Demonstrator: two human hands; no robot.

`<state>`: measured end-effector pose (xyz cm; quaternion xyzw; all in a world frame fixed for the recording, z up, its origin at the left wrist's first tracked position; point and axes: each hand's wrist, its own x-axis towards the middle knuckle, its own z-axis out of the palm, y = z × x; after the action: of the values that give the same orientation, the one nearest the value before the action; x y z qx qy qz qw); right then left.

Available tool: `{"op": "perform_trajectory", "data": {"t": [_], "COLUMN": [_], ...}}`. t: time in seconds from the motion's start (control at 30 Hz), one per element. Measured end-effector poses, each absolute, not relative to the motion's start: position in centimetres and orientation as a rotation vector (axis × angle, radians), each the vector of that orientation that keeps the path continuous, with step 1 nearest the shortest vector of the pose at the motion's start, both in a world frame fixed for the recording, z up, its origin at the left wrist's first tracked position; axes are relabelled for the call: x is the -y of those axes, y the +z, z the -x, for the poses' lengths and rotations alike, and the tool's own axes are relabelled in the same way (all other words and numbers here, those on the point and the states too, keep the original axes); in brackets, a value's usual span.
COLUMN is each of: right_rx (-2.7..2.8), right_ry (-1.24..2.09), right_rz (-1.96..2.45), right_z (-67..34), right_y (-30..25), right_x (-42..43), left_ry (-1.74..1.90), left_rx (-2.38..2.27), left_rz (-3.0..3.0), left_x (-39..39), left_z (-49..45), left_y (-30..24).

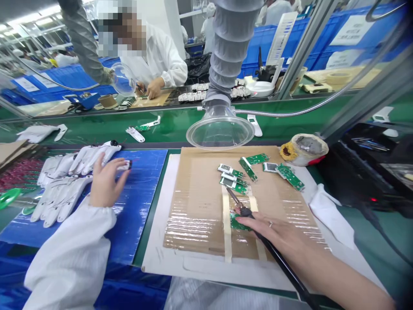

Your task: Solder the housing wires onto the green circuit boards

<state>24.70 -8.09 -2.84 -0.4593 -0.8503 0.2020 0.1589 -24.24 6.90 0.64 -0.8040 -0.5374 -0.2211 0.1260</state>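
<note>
Beyond the left hand [105,181] and right hand [277,234] a green conveyor belt [180,120] runs across; past it, blue crates [263,43] stacked along the far side; ceiling strip lights [29,19] glow far up-left of the left hand; an aluminium frame post [303,47] slants above the right hand.

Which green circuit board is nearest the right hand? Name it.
The small green circuit board between the tape strips, at the right hand; the rest cluster farther away.

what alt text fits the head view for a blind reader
The right hand holds a soldering iron over a green circuit board on a taped cardboard mat. The left hand touches a pile of white casings; more boards lie near a clear fume hood.
</note>
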Motion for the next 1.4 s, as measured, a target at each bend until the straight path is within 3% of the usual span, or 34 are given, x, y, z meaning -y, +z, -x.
{"op": "perform_trajectory", "data": {"t": [0.2, 0.37, 0.53, 0.63, 0.77, 1.07, 1.2, 1.4], "right_rx": [2.371, 2.267, 2.256, 2.252, 2.26, 2.169, 2.085, 1.613], "right_ry": [0.491, 0.474, 0.465, 0.522, 0.555, 0.428, 0.4, 0.217], "right_rz": [1.267, 1.196, 1.185, 1.179, 1.165, 1.276, 1.294, 1.316], "right_z": [-23.6, -22.6, -22.9, -23.0, -23.0, -22.2, -21.8, -22.0], "right_y": [-3.9, -4.2, -4.1, -4.5, -4.9, -6.0, -5.5, -4.1], "right_x": [8.6, 8.9, 8.6, 8.5, 8.6, 9.6, 9.8, 10.3], "left_ry": [-0.393, -0.413, -0.792, -0.796, -0.759, -1.208, -1.144, -0.661], "left_rx": [1.263, 1.677, 1.867, 1.96, 1.828, 1.768, 1.766, 1.538], "left_rz": [2.692, 2.692, 2.936, 3.14, 3.475, 3.659, 3.749, 3.734], "left_x": [-0.1, 3.6, 2.2, -0.4, -2.7, -1.1, -0.9, -1.0], "left_z": [12.2, 4.4, 5.0, 5.9, 4.2, 2.0, 2.4, 1.6], "left_y": [-0.5, 0.5, 2.2, 1.8, 0.1, -1.8, -1.5, -0.2]}}
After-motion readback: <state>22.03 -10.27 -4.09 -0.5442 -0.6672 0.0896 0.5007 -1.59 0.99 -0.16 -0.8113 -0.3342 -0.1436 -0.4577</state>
